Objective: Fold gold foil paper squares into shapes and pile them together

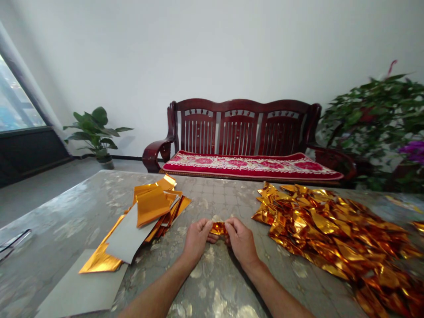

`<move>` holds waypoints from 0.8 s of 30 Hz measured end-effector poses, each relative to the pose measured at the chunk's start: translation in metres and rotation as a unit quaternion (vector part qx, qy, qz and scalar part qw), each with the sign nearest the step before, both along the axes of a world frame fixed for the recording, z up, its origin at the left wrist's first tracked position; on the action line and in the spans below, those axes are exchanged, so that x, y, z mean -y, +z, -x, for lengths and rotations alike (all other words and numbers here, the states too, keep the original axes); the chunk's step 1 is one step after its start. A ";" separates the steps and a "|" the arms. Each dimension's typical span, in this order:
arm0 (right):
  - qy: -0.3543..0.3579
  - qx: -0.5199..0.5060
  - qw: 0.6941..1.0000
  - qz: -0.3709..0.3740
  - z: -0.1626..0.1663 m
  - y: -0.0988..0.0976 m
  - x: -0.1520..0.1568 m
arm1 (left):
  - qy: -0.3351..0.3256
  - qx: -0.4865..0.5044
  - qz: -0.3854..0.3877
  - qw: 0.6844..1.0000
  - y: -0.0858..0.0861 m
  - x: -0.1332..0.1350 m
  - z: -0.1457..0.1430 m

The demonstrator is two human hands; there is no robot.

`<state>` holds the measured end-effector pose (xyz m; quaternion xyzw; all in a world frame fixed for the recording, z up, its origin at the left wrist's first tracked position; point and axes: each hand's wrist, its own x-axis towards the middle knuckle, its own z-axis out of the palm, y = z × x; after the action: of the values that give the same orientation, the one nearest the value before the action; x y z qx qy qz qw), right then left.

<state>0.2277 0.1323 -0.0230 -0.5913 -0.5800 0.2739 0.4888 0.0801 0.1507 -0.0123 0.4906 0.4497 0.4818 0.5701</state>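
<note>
Between my two hands is a small folded piece of gold foil paper, held just above the patterned tabletop. My left hand pinches its left end between thumb and fingers. On the other end, my right hand has its thumb and fingers closed in the same way. Left of my hands lies a loose stack of gold foil sheets, some with the pale grey side up. To the right spreads a large heap of folded gold foil pieces.
The table has a grey floral cover. A pale sheet lies at the front left, and eyeglasses rest at the left edge. Behind stand a dark wooden bench with a red cushion, and potted plants.
</note>
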 end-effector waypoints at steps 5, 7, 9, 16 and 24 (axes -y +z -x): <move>0.010 0.013 1.000 0.003 0.000 0.001 -0.001 | -0.004 -0.024 0.000 1.000 0.001 -0.001 0.003; 0.007 0.024 1.000 0.001 0.000 0.001 -0.002 | 0.005 -0.035 -0.005 0.999 0.000 0.000 0.003; -0.005 0.037 0.999 -0.008 0.002 0.002 -0.003 | 0.015 -0.048 -0.006 0.999 -0.002 0.002 0.002; -0.005 0.004 1.000 -0.003 0.003 0.001 0.000 | 0.019 -0.008 0.015 1.000 -0.005 -0.001 0.000; 0.032 -0.039 0.998 0.035 0.003 -0.001 -0.001 | 0.021 -0.011 0.008 1.000 -0.009 -0.003 -0.001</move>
<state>0.2245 0.1335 -0.0240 -0.5781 -0.5695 0.3324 0.4807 0.0808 0.1535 -0.0212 0.4819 0.4703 0.4840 0.5590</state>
